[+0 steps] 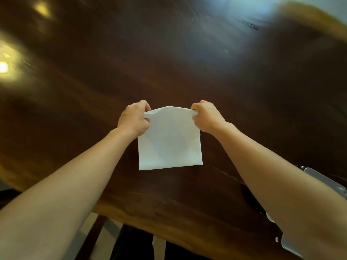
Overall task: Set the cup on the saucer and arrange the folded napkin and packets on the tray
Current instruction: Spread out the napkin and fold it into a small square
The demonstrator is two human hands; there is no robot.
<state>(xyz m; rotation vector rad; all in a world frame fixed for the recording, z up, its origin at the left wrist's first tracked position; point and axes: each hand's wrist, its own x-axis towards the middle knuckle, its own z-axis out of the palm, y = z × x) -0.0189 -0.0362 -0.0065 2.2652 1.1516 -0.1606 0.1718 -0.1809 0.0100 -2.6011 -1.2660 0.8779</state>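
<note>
The napkin (170, 139) is pinched at its two top corners, left hand (133, 119) and right hand (206, 117) closed on it, the sheet hanging below the grips over the table (169, 62). Folding appears underway; next, corners must be brought together evenly.

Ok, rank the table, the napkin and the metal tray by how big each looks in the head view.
1. Table, fills most of the frame.
2. Napkin, held by both hands.
3. Tray, though the right arm hides most of it, so its true size is unsure.
</note>
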